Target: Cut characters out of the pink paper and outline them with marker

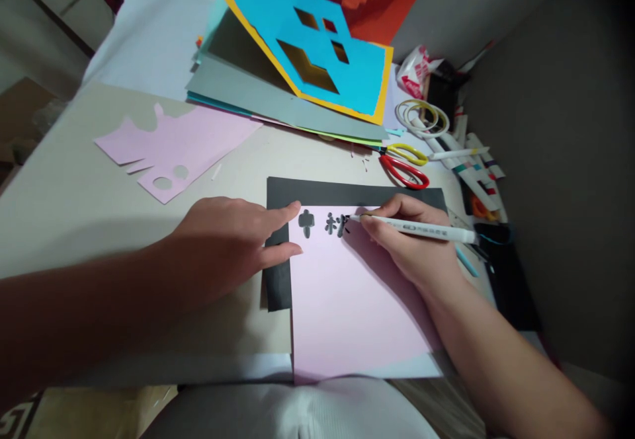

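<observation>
A pink sheet of paper (347,313) lies over a black sheet (347,193) at the table's front edge. Dark written characters (306,222) run along its top. My right hand (417,237) grips a white marker pen (421,229), its tip touching the second character. My left hand (238,234) rests flat at the upper left corner of the pink sheet, with the index finger and thumb stretched apart beside the first character.
Red-and-yellow-handled scissors (404,164) lie beyond the black sheet. A cut pink scrap (173,141) is at the left. Behind stand stacked coloured sheets (238,85) and a blue-and-yellow cutout (317,42). Several markers (469,168) and tape rolls (421,118) crowd the right.
</observation>
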Available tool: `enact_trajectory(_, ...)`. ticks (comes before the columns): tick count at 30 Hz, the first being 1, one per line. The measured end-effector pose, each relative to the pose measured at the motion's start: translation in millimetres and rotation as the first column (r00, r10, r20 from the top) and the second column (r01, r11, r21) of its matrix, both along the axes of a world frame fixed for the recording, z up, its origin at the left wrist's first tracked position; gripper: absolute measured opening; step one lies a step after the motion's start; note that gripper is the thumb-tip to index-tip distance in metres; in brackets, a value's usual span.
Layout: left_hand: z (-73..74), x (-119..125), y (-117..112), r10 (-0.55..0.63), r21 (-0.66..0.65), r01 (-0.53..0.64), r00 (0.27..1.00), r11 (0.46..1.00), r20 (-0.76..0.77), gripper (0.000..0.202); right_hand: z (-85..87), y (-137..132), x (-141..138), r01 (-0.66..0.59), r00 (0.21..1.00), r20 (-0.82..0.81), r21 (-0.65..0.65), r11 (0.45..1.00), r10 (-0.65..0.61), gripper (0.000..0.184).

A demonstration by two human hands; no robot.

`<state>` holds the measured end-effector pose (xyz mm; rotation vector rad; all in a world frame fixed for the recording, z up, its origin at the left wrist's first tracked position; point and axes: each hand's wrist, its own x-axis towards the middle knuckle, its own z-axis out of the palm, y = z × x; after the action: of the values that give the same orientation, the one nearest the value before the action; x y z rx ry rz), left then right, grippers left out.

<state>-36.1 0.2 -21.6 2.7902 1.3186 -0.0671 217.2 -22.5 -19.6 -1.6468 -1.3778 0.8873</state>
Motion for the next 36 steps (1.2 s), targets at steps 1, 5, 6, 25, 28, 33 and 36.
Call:
enact_trajectory(1, 0.3, 0.1, 0.1, -0.002, -0.010, 0.002, 1.000, 1.000, -0.007, 0.054, -0.6, 0.4, -0.2, -0.007, 1.000, 0.016, 0.002, 1.000, 0.007, 0.021)
enact_trajectory(5, 0.4, 0.2, 0.5, 0.004, -0.020, -0.004, 1.000, 1.000, -0.016, 0.055, -3.2, 1.9, 1.1, -0.039, 0.998, 0.042, 0.007, 0.999, 0.039, 0.020)
enact_trajectory(6, 0.2, 0.1, 0.6, 0.004, -0.021, -0.004, 1.000, 1.000, -0.014, 0.055, -3.5, 2.1, 1.3, -0.041, 0.998, 0.037, 0.006, 0.999, 0.041, 0.020)
enact_trajectory(25, -4.8, -3.0, 0.4, -0.042, 0.048, 0.040, 0.999, 0.998, 0.029, 0.054, 0.8, 1.1, 0.2, -0.016, 1.000, 0.011, -0.032, 0.999, 0.016, 0.020)
enact_trajectory(28, -4.6, -2.3, -0.5, -0.027, 0.049, 0.026, 0.999, 0.998, 0.020, 0.053, 2.2, 0.0, 1.3, 0.030, 0.999, -0.015, -0.034, 0.999, -0.031, 0.021)
enact_trajectory(33, -3.6, -0.9, -0.8, -0.014, 0.042, 0.014, 1.000, 0.999, 0.008, 0.053, 1.2, -2.3, 3.0, 0.008, 0.999, -0.035, -0.041, 0.999, -0.010, 0.020)
enact_trajectory(36, -4.6, -1.9, -1.1, -0.008, 0.047, 0.007, 1.000, 0.999, 0.014, 0.054, 0.0, -2.5, 2.6, -0.014, 0.998, -0.059, -0.053, 0.998, 0.011, 0.020)
